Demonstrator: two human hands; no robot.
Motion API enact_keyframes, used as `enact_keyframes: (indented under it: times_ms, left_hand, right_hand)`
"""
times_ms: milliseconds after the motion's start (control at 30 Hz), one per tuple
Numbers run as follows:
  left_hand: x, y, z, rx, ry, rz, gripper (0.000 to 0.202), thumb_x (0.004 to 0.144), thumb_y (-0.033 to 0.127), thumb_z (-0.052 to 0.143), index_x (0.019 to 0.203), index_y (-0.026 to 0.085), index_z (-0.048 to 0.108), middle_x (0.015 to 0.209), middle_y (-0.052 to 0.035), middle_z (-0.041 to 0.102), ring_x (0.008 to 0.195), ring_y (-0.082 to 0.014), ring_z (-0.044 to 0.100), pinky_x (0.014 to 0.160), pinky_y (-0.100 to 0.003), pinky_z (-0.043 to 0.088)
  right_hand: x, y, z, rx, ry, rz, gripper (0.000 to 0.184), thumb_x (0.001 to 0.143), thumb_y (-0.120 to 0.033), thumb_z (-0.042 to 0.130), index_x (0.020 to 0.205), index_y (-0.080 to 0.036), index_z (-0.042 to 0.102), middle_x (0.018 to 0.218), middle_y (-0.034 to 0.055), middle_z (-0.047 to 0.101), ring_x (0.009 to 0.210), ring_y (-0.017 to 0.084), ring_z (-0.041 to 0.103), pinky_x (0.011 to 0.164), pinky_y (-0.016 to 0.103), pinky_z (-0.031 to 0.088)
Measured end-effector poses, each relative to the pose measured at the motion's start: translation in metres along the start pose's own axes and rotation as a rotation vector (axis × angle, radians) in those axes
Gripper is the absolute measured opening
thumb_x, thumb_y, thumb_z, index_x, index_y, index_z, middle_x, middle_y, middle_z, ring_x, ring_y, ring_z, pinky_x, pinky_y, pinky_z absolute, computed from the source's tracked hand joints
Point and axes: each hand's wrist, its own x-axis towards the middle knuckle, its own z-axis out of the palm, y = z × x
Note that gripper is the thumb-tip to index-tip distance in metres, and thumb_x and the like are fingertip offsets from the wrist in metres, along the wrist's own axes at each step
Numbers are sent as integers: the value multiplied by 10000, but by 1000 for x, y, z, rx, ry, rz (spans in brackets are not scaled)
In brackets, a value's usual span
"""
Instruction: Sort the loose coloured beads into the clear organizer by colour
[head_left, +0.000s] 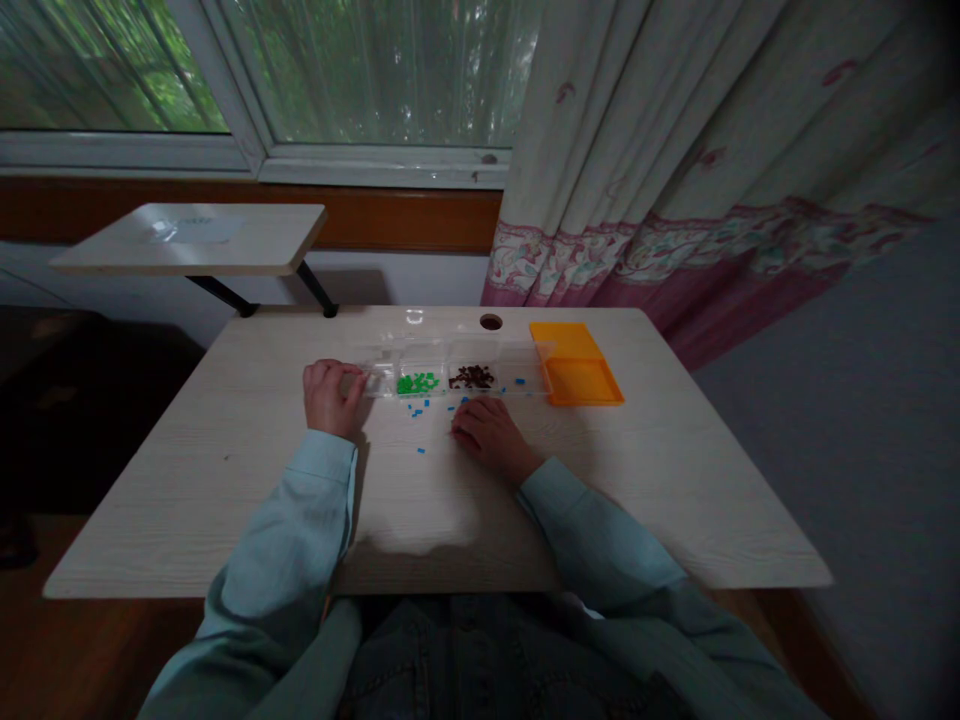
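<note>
A clear plastic compartment box lies across the desk with its see-through lid raised behind it. Small green pieces fill one compartment, and dark brown pieces lie in another. My left hand grips the box's left end between thumb and fingers. Just in front of the brown compartment, my right hand rests low on the desk with its fingers curled together; whatever they hold, if anything, is hidden. Several tiny blue pieces are scattered on the desk between my hands, and a blue piece shows farther right.
An orange tray with a flat orange lid part behind it sits right of the box. The wooden desk has a round cable hole at the back. A raised shelf stands at the back left; a curtain hangs behind.
</note>
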Motion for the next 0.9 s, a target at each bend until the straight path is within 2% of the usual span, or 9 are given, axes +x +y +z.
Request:
enact_keyframes:
  times_ms: [233,433,500,567,667,800,900]
  left_hand:
    - [-2,-5,9,53,-22,36,215,851,409,571,857,207,646,862,-57,523,898,-222,456,848,-384,389]
    - [-2,-5,11,54,-31,13,207,846,378,575,864,196,671,853,-61,523,881,-220,462,833,-379,395]
    - [-2,-5,10,52,-29,16,198,848,368,571,873,205,680,845,-59,521,875,-218,465,825,-373,394]
    - [-2,-5,10,51,-23,20,190,855,351,560,895,216,686,838,-57,520,874,-218,469,826,-372,390]
    - [-2,-3,8,48,-16,19,203,867,330,536,938,218,691,838,-62,522,873,-221,477,837,-380,388]
    - [-2,2,6,6,-36,19,231,875,330,517,958,205,693,843,-70,525,887,-230,488,838,-396,399]
    - [-3,7,8,-65,-127,113,238,877,341,514,968,208,689,841,-64,546,877,-221,496,825,-386,408]
  right_hand:
    - [1,16,-8,76,138,106,131,895,-267,525,868,-208,639,854,54,668,876,209,554,837,355,395]
    - [-8,54,-36,-67,486,398,230,900,-348,499,931,-195,667,872,68,672,858,208,565,834,362,401]
    - [-13,70,-42,-177,546,504,258,893,-370,502,915,-189,685,860,78,679,847,223,565,834,386,385]
    - [-18,83,-43,-253,541,573,282,887,-382,497,912,-187,699,855,90,684,833,240,562,801,397,380]
    - [-21,93,-40,-278,523,580,290,888,-373,480,919,-192,705,867,96,689,825,249,563,768,392,374]
    - [-21,91,-35,-237,542,528,260,891,-358,486,927,-211,697,900,76,697,857,243,574,786,384,374]
    - [-20,86,-32,-219,539,506,251,894,-354,486,926,-216,693,897,65,698,872,237,576,809,387,375]
